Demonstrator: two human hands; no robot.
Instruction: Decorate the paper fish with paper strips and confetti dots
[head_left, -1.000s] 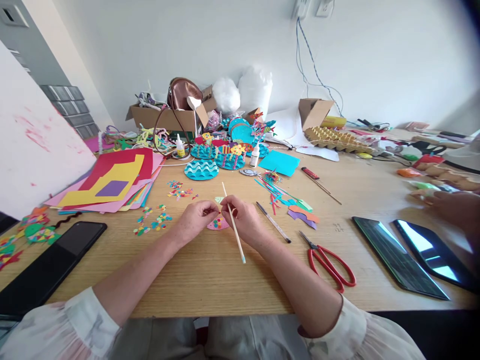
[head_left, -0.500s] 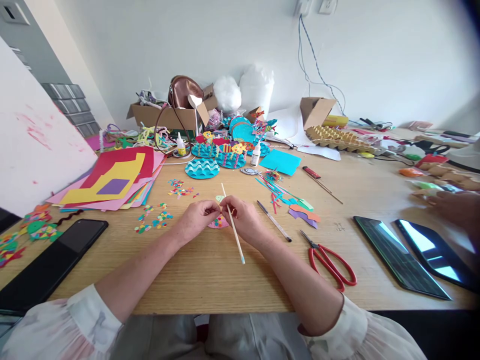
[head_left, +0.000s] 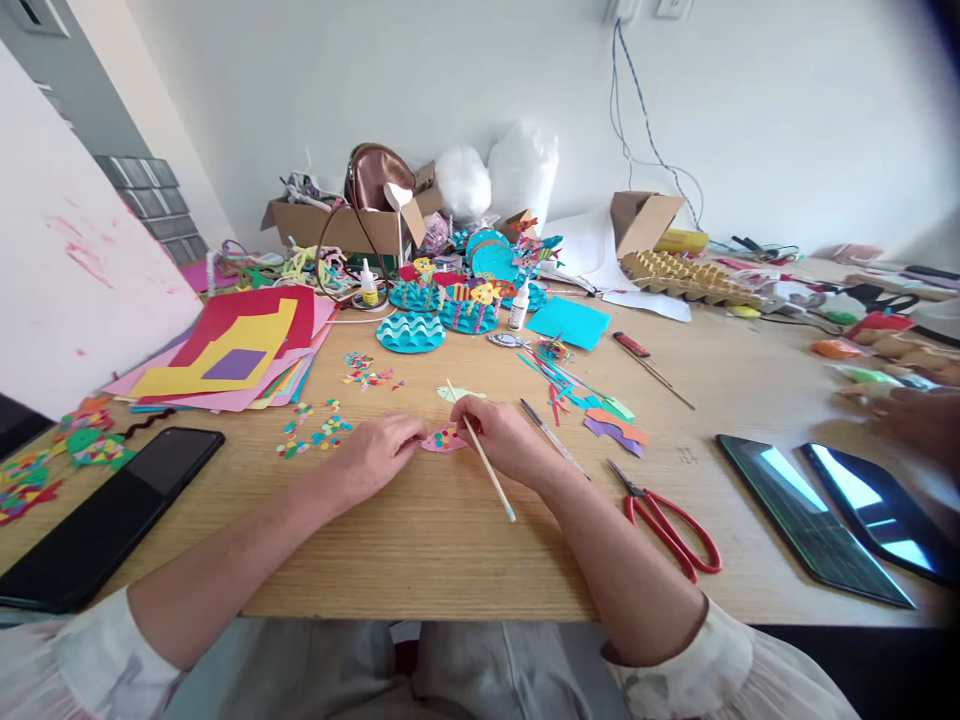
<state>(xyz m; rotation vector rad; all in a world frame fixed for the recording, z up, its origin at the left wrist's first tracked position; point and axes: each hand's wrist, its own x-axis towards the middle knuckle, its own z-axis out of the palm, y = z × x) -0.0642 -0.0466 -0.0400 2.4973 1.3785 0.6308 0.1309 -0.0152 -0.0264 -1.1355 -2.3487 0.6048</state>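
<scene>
A pink paper fish [head_left: 444, 440] with coloured dots lies flat on the table between my hands. My left hand [head_left: 381, 455] is at its left end, fingers pinched together; whether anything is between them is hidden. In my right hand [head_left: 501, 432], just right of the fish, a thin pale stick [head_left: 492, 474] with a bluish lower end slants across the fingers. Behind the fish lies a pale green paper fish [head_left: 453, 394], partly covered by the stick's tip. Small round paper dots [head_left: 330, 432] are scattered left of my left hand.
Red-handled scissors [head_left: 667, 520] and a pen [head_left: 551, 435] lie to the right. Beyond are two dark glossy panels [head_left: 810, 520] and another person's hand [head_left: 911, 415]. A phone [head_left: 112, 510] and stacked coloured paper [head_left: 225, 350] are left. Glue bottles [head_left: 518, 306] stand behind.
My hands have drawn apart, the left one going left, so more of the pink fish shows. The stick's lower end has swung right with my right hand. The view has shifted slightly.
</scene>
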